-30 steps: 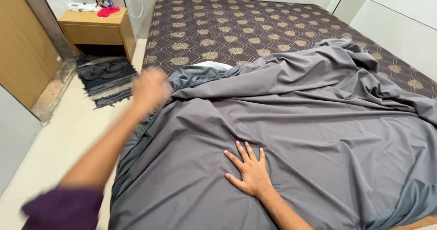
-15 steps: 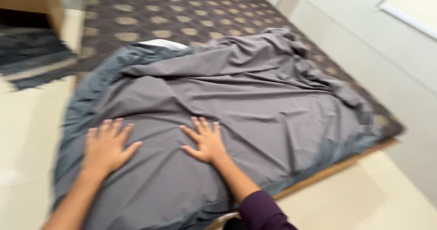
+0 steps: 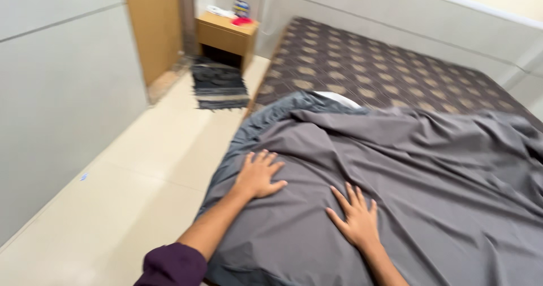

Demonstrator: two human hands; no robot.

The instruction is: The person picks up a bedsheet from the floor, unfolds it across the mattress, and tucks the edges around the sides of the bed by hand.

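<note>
A grey sheet (image 3: 396, 178) lies rumpled over the near part of the bed, covering it from the near corner across to the right edge of view. The left hand (image 3: 257, 174) rests flat on the sheet near that corner, fingers spread, gripping nothing. The right hand (image 3: 356, 218) lies flat on the sheet just to its right, also open with fingers spread, holding nothing. A bit of white cloth (image 3: 339, 99) peeks out at the sheet's far edge. Beyond it the brown patterned mattress (image 3: 384, 65) is bare. On the cream floor (image 3: 141, 178) a dark striped rug (image 3: 219, 85) lies before a wooden bedside table (image 3: 226, 31)
</note>
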